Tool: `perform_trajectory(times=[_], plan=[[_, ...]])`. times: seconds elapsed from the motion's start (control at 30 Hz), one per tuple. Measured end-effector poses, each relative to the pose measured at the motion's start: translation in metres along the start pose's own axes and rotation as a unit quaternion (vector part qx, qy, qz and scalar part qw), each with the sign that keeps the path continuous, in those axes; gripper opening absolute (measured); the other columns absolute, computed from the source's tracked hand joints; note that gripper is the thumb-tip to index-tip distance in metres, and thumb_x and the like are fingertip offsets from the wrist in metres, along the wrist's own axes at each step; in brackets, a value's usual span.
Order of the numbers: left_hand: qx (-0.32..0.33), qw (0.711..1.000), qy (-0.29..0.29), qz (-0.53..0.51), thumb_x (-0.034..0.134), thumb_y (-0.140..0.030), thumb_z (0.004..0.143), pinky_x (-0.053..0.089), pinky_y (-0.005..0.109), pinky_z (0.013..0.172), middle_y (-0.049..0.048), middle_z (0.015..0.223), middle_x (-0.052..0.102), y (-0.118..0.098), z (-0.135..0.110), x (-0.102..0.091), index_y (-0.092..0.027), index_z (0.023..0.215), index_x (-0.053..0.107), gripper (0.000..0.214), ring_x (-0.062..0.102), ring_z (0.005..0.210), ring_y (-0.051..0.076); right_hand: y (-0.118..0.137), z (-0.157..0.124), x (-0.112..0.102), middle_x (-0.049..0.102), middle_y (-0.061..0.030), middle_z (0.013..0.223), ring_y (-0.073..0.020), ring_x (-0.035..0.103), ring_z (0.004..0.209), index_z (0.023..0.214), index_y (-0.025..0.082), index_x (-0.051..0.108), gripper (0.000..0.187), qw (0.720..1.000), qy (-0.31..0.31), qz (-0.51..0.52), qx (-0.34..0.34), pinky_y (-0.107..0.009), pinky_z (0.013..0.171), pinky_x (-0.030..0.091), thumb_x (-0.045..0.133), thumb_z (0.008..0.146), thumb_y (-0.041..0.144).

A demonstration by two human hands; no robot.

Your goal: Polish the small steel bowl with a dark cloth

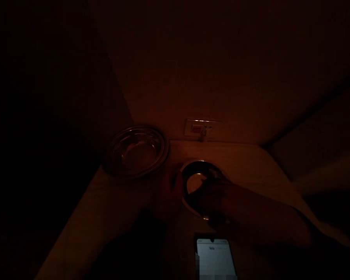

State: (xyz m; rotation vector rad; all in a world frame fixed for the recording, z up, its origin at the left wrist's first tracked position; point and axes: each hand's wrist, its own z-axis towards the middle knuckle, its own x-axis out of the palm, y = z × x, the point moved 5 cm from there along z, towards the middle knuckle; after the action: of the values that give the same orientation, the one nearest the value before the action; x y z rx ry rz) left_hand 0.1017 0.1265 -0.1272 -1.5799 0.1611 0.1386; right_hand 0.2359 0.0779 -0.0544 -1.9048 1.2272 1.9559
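Note:
A round metal bowl (195, 182) with a shiny rim stands on the table, in very dim light. My left hand (169, 192) is at its left side, closed around the rim as far as the dark shows. Over the bowl's right side reaches my right hand (214, 194), its fingers down inside and lost in shadow. Whether they hold anything is hidden. Close below the bowl lies a phone (216, 256) with its screen lit.
A larger, wide-rimmed metal bowl (138, 153) stands at the table's back left corner. The pale wooden table (245, 163) meets the wall, where a socket plate (202, 128) is fixed. The surroundings are nearly black.

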Motion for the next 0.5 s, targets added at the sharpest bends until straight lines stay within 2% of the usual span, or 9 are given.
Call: perform_trajectory(times=[0.13,0.23,0.33,0.5], plan=[[0.002,1.0,0.002,0.012,0.041,-0.025,0.087,0.046,0.032,0.09,0.009,0.11,0.067,-0.002,0.001,0.0,-0.015,0.109,0.06,0.031,0.061,0.101,0.019,0.003,0.004,0.011,0.048,-0.0141,0.133,-0.0279,0.041,0.124,0.133,0.015,0.043,0.059,1.0,0.009,-0.003,0.0,-0.042,0.102,0.033,0.058,0.078,0.024],[0.002,1.0,0.003,0.013,0.04,-0.025,0.087,0.045,0.032,0.092,0.0085,0.112,0.066,-0.003,0.001,0.0,-0.015,0.111,0.059,0.032,0.061,0.103,0.019,0.004,0.007,0.015,0.04,-0.0168,0.14,-0.0289,0.032,0.13,0.14,0.012,0.032,0.068,1.0,0.002,-0.006,-0.007,-0.045,0.105,0.029,0.058,0.078,0.025],[0.008,1.0,0.001,0.021,0.04,-0.025,0.087,0.045,0.033,0.093,0.0091,0.113,0.066,-0.002,0.001,-0.001,-0.015,0.111,0.059,0.032,0.06,0.104,0.019,0.004,0.008,0.015,0.043,-0.0155,0.139,-0.0268,0.035,0.129,0.136,0.014,0.038,0.06,1.0,0.003,0.0,-0.01,-0.042,0.104,0.031,0.055,0.079,0.02],[0.007,1.0,-0.013,0.014,0.043,-0.025,0.086,0.047,0.033,0.09,0.0093,0.111,0.067,-0.001,0.002,-0.002,-0.015,0.11,0.06,0.032,0.061,0.102,0.02,0.002,0.002,0.008,0.058,-0.0102,0.122,-0.0241,0.049,0.116,0.118,0.018,0.055,0.038,1.0,0.001,0.0,-0.004,-0.04,0.099,0.036,0.052,0.08,0.016]])
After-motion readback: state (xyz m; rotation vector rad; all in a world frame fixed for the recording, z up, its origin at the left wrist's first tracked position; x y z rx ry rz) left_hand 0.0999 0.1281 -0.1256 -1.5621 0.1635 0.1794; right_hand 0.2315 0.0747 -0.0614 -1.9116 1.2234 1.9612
